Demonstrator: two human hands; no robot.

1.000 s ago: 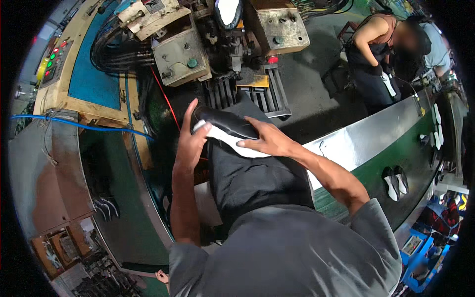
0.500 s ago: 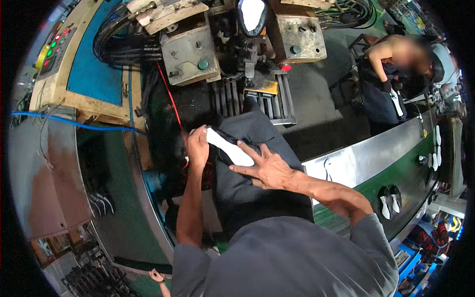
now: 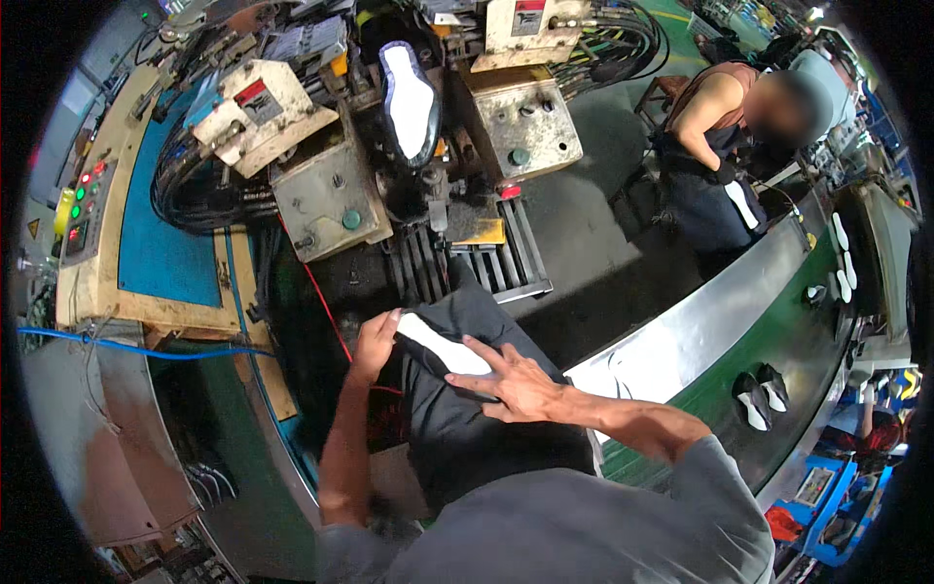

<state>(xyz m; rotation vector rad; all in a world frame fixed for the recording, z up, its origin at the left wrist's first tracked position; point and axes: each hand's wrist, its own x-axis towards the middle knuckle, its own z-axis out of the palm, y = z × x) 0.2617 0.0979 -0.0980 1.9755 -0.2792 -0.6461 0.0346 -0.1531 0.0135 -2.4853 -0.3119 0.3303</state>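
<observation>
A black shoe with a white sole rests sole-up against my dark apron. My left hand grips its far end with the fingers curled round it. My right hand lies flat over its near end, fingers spread and pressing on the sole. Above them stands a press machine with a second white-soled shoe clamped sole-up in its middle.
A control panel with coloured buttons sits at far left beside a blue cable. A green conveyor at right carries a pair of shoes and loose white soles. Another person works beyond it.
The shoe and both hands have come down and closer to my body. My right hand has slid onto the sole's near end with fingers spread.
</observation>
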